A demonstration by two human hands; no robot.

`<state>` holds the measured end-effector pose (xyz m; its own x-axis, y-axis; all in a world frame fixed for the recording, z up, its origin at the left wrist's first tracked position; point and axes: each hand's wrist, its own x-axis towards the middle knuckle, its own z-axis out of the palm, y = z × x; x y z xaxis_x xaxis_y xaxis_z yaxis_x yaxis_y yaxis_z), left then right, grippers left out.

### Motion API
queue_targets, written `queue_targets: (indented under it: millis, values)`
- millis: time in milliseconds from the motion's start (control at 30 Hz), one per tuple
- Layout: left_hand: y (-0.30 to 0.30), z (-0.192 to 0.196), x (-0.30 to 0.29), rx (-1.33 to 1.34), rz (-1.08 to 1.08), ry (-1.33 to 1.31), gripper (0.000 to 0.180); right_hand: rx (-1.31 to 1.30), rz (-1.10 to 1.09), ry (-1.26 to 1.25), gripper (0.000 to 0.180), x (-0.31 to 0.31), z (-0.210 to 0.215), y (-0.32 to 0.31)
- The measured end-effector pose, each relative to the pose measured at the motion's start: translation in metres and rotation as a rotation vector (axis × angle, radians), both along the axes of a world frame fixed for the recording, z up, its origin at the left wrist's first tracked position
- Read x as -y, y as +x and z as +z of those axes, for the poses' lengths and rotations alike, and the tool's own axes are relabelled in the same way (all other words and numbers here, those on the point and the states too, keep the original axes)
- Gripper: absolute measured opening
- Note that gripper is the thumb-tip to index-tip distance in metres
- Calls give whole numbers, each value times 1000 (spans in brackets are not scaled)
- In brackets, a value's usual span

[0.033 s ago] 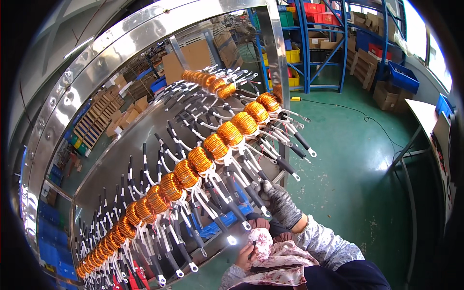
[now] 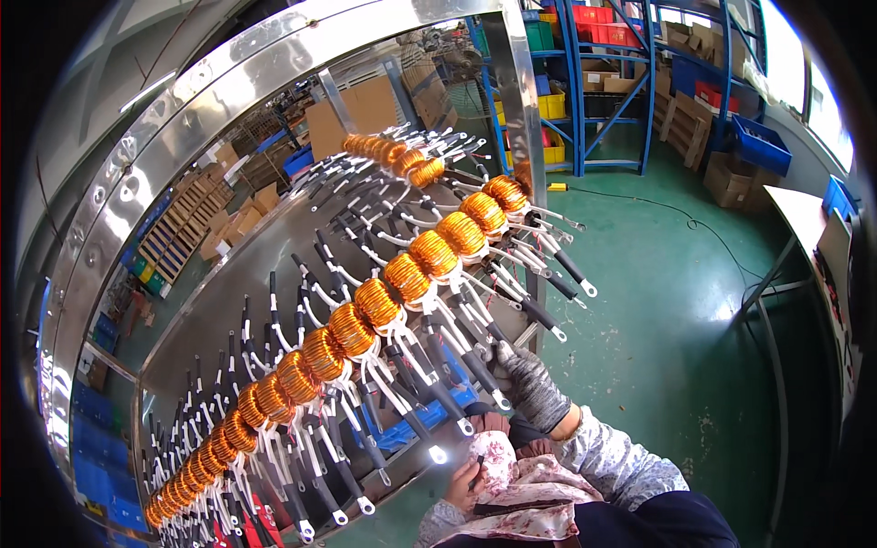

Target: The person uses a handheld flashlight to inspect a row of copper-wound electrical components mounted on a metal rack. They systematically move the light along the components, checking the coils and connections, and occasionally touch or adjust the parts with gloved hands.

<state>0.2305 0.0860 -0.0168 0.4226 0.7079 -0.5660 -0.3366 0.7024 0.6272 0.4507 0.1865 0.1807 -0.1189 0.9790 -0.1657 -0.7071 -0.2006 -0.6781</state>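
A long row of toroidal coils [image 2: 436, 253], wound in orange copper wire, runs diagonally across the steel rack. From both sides of the row stick out white leads with black sleeves and metal ring lugs. My right hand [image 2: 537, 391], in a grey knitted glove, is closed at the sleeved end of a cable lead [image 2: 491, 327] below the coils; its fingertips are partly hidden. Low in front of my body is my bare left hand [image 2: 462, 484]. Its fingers are curled around a small dark object [image 2: 478, 462] that I cannot make out, beside the floral cloth [image 2: 498, 461].
A bright steel frame [image 2: 301, 27] arches over the rack, with a post [image 2: 525, 100] at its right. A shorter coil row [image 2: 393, 153] lies farther back. Blue shelving [image 2: 575, 91] holds bins behind. At right stands a table [image 2: 793, 215]; a cable [image 2: 676, 208] crosses the green floor.
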Motion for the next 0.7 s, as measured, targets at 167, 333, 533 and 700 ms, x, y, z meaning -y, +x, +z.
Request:
queue_targets:
  millis: [167, 333, 533, 700]
  values:
    - [0, -1, -4, 21, -28, 10, 22, 287, -122, 189, 24, 5, 18, -6]
    - [0, 1, -7, 49, -56, -10, 22, -139, -76, 55, 21, 1, 11, -7]
    - [-2, -2, -6, 94, -44, -14, 21, 58, -46, 126, 19, 5, 1, -2]
    - [-2, 2, -7, 113, -35, -34, 20, 48, -71, -25, 22, 15, 35, -6]
